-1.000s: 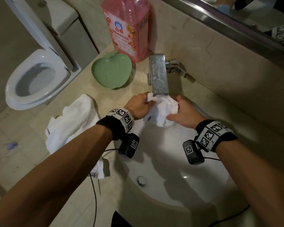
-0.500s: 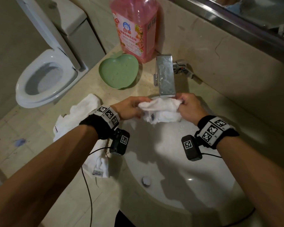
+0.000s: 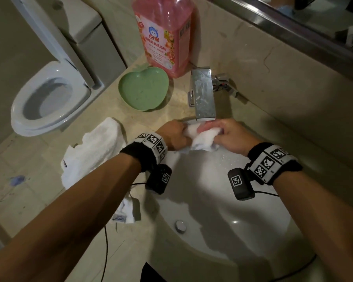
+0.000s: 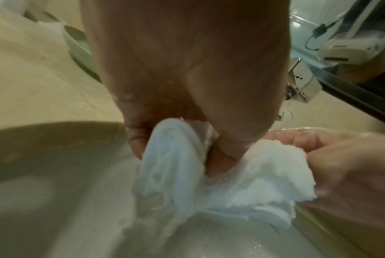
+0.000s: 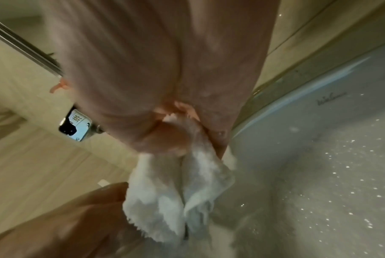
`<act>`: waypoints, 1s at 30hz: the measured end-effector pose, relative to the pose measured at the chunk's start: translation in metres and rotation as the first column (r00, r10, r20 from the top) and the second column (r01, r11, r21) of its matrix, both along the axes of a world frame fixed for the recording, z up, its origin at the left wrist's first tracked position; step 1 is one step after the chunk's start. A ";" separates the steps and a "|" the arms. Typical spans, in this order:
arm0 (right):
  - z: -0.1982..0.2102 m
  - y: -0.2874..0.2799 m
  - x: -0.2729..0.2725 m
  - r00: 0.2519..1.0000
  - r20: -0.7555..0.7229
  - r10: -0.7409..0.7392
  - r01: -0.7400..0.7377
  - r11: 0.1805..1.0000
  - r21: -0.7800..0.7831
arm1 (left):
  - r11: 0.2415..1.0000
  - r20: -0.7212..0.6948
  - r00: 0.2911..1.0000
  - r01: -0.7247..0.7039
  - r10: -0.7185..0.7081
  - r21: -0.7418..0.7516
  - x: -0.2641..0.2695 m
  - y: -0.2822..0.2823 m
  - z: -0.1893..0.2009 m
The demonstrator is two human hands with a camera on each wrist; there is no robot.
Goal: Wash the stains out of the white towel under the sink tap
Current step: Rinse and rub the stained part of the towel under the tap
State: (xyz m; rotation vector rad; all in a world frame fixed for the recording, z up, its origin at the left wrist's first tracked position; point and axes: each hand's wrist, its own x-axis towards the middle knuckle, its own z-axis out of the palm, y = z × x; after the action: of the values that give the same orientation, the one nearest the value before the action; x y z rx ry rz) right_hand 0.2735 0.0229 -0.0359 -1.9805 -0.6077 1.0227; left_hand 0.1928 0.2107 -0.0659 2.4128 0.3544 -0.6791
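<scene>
A dim bathroom: a beige stone tabletop (image 3: 102, 253) runs along a marble wall under a mirror (image 3: 314, 19), with a white basin (image 3: 222, 231) set into it and a toilet (image 3: 49, 98) beyond its left end. At the far side of the tabletop stand a pink detergent bottle (image 3: 163, 35) and a green apple-shaped dish (image 3: 144, 89); a second white cloth (image 3: 94, 151) lies crumpled near the left rim of the basin.

The white towel (image 3: 202, 138) is bunched directly below the spout of the chrome tap (image 3: 204, 94), over the far part of the basin. The left hand (image 3: 174, 137) has its grip closed on the towel's left end, with thumb and fingers curled round a twisted fold, as the left wrist view shows. The right hand (image 3: 227, 135) grips the right end, its fingers wrapped over the bundle.

A second ago the towel hung lower and looser between the hands; half a second ago it was stretched flat, with a small dark mark showing on its near face. Now the hands have closed in and the cloth is rolled tightly between them, the mark no longer visible. This looks like one stroke of a rubbing cycle, so washing is probably mid-way. Droplets speckle the basin wall (image 5: 341, 174); the water stream itself cannot be made out.
</scene>
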 end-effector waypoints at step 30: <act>-0.045 0.016 0.016 0.992 0.099 0.079 -0.053 0.971 -0.235 | 0.933 0.104 0.970 0.176 -0.218 0.315 0.029 -0.026 -0.008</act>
State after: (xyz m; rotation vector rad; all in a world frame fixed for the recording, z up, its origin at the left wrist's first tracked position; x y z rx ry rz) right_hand 0.2895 0.0391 -0.0804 -2.2452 -0.6405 1.0729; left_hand 0.2221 0.1843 -0.0734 2.8011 0.1688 -0.5729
